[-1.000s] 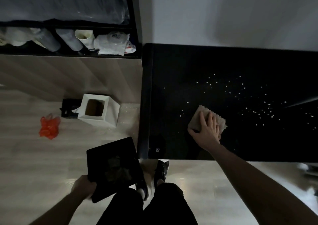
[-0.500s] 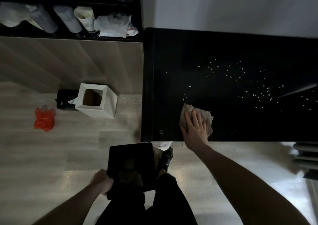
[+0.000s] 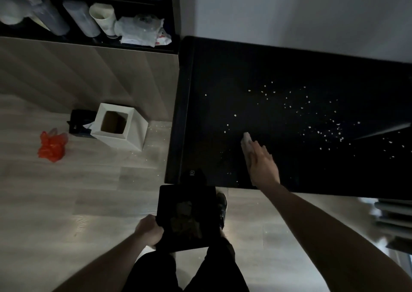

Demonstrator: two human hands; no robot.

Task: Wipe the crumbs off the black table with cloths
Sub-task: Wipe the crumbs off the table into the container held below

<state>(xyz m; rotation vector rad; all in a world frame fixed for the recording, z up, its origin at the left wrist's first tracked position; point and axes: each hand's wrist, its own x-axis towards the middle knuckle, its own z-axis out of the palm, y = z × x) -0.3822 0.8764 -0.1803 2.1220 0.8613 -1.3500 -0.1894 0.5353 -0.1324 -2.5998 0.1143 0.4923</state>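
Observation:
The black table [image 3: 278,73] fills the right half of the view, against the wall. White crumbs [image 3: 321,124] lie scattered over its middle and right part, a few near the left front. My right hand [image 3: 263,165] rests on the table near its front edge, fingers stretched forward over a beige cloth [image 3: 246,139]; only the cloth's far tip shows past my fingers. My left hand [image 3: 148,230] grips the left edge of a black tray [image 3: 189,216], held just below the table's front left corner. A pile of crumbs lies in the tray.
A white square bin [image 3: 120,127] stands on the wooden floor left of the table, with a red plastic bag [image 3: 52,146] further left. A dark shelf [image 3: 89,21] with rolls and bags runs along the top left. My legs and shoes are below the tray.
My right hand with the cloth swept left toward the front edge, then turned so the cloth is mostly hidden. My left hand brought the tray right and up to the table's front corner.

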